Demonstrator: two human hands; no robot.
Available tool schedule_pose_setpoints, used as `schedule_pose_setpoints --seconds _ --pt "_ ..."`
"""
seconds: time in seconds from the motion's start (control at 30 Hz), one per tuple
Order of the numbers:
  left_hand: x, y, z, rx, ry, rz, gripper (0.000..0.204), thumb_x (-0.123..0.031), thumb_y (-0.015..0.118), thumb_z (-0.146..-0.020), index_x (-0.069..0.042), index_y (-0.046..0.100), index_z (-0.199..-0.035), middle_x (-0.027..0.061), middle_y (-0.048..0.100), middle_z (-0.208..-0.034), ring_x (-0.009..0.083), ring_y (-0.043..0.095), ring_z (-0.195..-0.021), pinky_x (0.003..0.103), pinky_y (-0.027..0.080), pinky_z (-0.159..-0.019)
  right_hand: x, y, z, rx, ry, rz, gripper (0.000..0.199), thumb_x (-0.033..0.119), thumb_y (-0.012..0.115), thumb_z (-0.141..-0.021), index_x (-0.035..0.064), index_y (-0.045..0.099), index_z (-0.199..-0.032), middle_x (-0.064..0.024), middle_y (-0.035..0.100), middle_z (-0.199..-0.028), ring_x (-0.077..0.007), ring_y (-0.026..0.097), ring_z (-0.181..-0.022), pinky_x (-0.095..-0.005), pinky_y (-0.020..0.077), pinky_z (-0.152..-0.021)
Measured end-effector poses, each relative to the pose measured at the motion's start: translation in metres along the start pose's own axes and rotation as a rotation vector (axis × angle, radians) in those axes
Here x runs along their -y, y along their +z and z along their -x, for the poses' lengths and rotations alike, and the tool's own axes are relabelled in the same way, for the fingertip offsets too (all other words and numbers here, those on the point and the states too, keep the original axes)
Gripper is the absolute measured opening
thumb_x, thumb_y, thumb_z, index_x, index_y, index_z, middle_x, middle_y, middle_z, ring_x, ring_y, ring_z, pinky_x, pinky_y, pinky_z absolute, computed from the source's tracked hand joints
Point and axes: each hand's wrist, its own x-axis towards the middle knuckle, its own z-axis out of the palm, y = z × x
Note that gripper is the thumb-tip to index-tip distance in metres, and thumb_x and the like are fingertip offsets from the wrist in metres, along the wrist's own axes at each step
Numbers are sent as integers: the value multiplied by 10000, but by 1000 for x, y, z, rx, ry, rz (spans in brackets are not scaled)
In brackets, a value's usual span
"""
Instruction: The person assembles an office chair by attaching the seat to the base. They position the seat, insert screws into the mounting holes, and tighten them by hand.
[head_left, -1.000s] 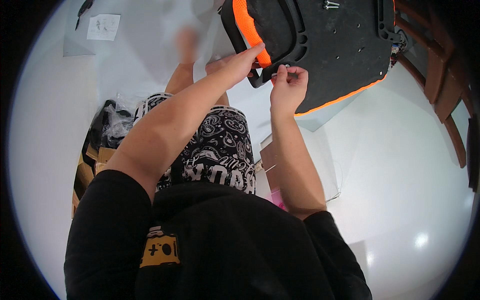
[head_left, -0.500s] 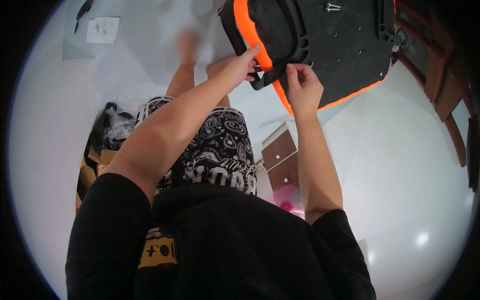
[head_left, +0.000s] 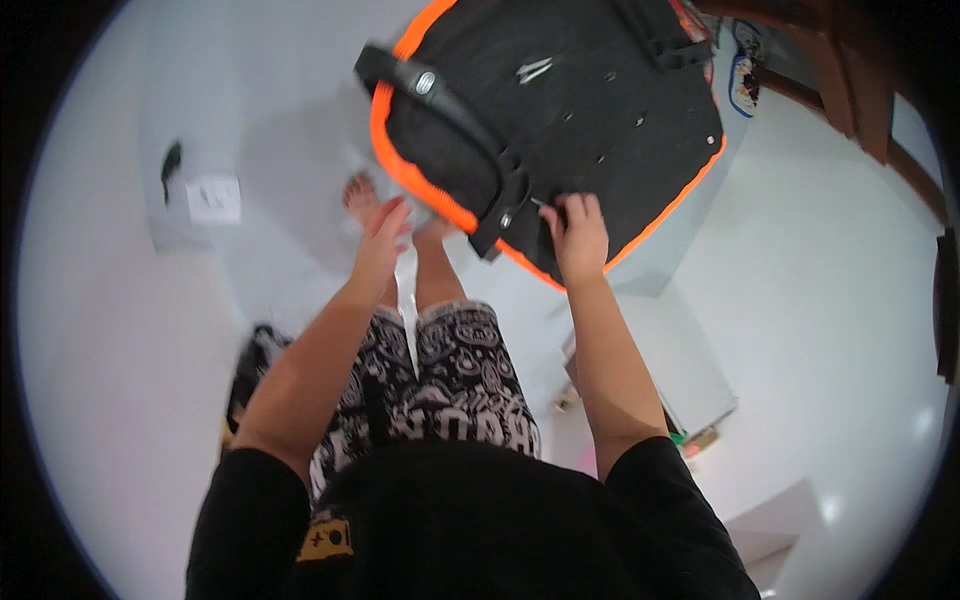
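Note:
A black seat cushion (head_left: 640, 170) with orange edging lies with its underside up, dotted with small holes. A black plastic armrest (head_left: 455, 115) sits along its left edge, its flat bracket over the underside. My right hand (head_left: 583, 240) is over the seat beside the bracket, fingers pinched on what looks like a small silver bolt (head_left: 538, 202). My left hand (head_left: 380, 245) hangs off the seat's left edge, fingers apart with nothing in them. A few loose silver bolts (head_left: 535, 70) rest on the underside. Another black armrest (head_left: 660, 40) is at the far right edge.
Wooden furniture legs (head_left: 880, 130) stand at the far right. On the floor to the left lie a white paper sheet (head_left: 214, 199) and a small black object (head_left: 171, 168). Black items in plastic (head_left: 258, 355) are near my left leg. A white cabinet (head_left: 690, 375) stands beside my right forearm.
My left hand has let go of the armrest and drawn back to the left. My right hand has shifted onto the underside beside the bracket. The whole view has swung, showing more of the seat.

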Motion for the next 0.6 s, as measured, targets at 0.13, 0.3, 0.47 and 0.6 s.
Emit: schedule_pose_setpoints --seconds 0.13,0.3,0.47,0.6 --pt "-63 -27 1 -226 347 -241 343 -264 528 -868 -87 521 -1162 4 557 -1048 118 507 -927 234 400 -747 -15 -8 11 -48 179 -121 176 184 624 -795 54 505 -797 -123 531 -811 -309 555 -705 -388 463 -613" --pt "-155 42 53 -5 753 -799 249 -76 566 -810 -86 586 -1057 52 576 -972 161 537 -878 267 439 -734 17 -27 3 -121 637 -812 97 131 518 -874 39 493 -855 -106 563 -664 -189 571 -567 -306 449 -536" --pt "-198 139 40 189 1310 -1348 257 -88 632 -732 -111 612 -987 76 561 -935 274 544 -829 377 449 -709 39 -74 -28 29 857 -1512 195 60 453 -906 30 547 -1074 -51 619 -851 -107 604 -725 -236 466 -619" --pt "-226 195 8 242 1236 -1548 237 -146 662 -735 -93 603 -959 92 554 -907 292 542 -846 393 447 -729 18 -97 -35 -216 746 -1428 250 -15 549 -845 15 554 -1093 -59 628 -919 -98 607 -791 -202 465 -656"
